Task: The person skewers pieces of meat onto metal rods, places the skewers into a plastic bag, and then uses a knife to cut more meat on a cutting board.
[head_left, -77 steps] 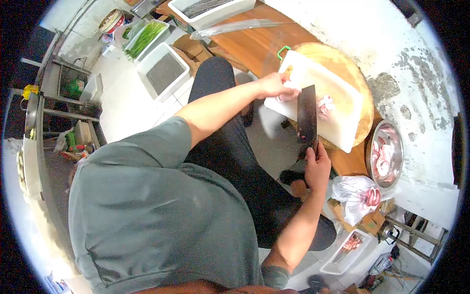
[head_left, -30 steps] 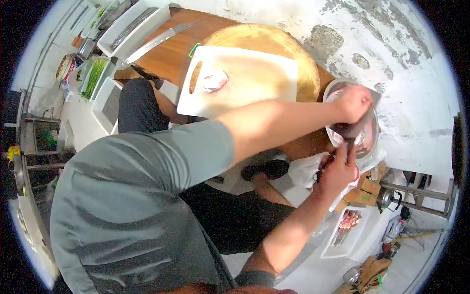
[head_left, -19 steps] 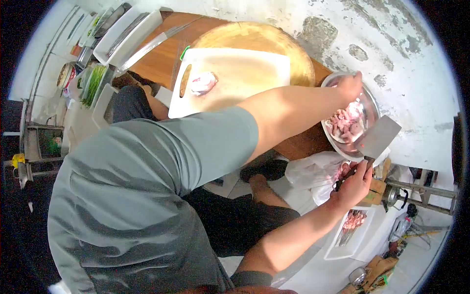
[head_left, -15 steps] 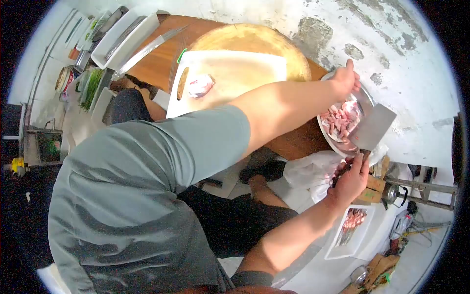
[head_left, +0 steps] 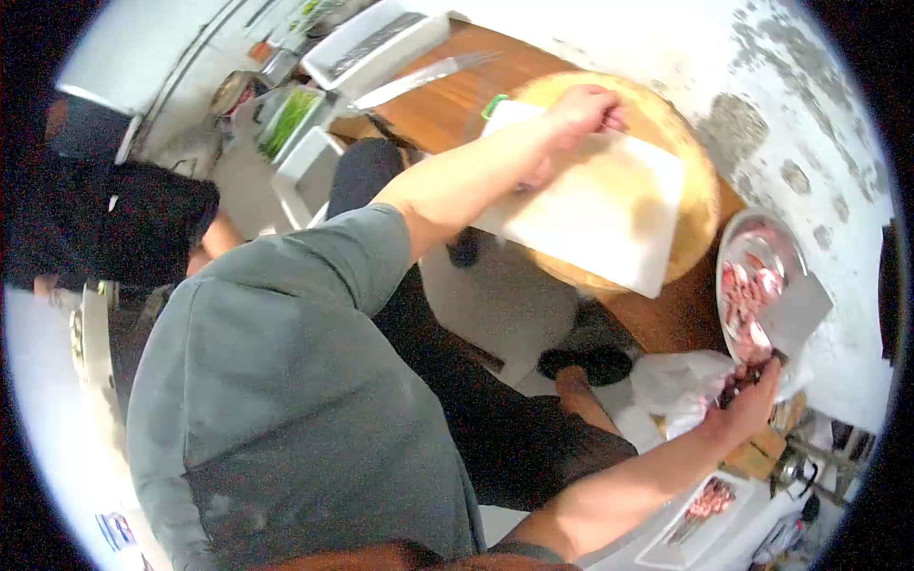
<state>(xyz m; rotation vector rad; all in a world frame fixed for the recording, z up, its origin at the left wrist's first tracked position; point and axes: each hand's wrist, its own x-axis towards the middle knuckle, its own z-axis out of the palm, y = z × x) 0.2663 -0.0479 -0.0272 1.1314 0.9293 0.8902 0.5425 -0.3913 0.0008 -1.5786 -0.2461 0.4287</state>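
Observation:
My right hand (head_left: pixel 747 409) is wrapped round the dark handle of a cleaver (head_left: pixel 800 312). Its broad blade overlaps the near side of a metal bowl (head_left: pixel 798 233), in which cut pieces of raw meat (head_left: pixel 745 295) lie. Over the far edge of a white cutting board (head_left: pixel 609 205) is my left hand (head_left: pixel 586 109), its fingers loosely bent and slightly apart, with nothing visible in them. The board rests on a round wooden chopping block (head_left: pixel 700 181). A lump of meat (head_left: pixel 539 173) on the board is mostly hidden behind my left forearm.
A brown wooden table (head_left: pixel 447 105) supports the block. Below the bowl hangs a white plastic bag (head_left: pixel 681 381). A white tray of skewered meat (head_left: pixel 705 514) sits at lower right. Containers, one with greens (head_left: pixel 288 124), stand at upper left. Another person (head_left: pixel 124 219) is at the left.
My left hand has moved from above the bowl to over the board. My right hand keeps hold of the cleaver by the bowl. The view has turned, bringing another person into sight.

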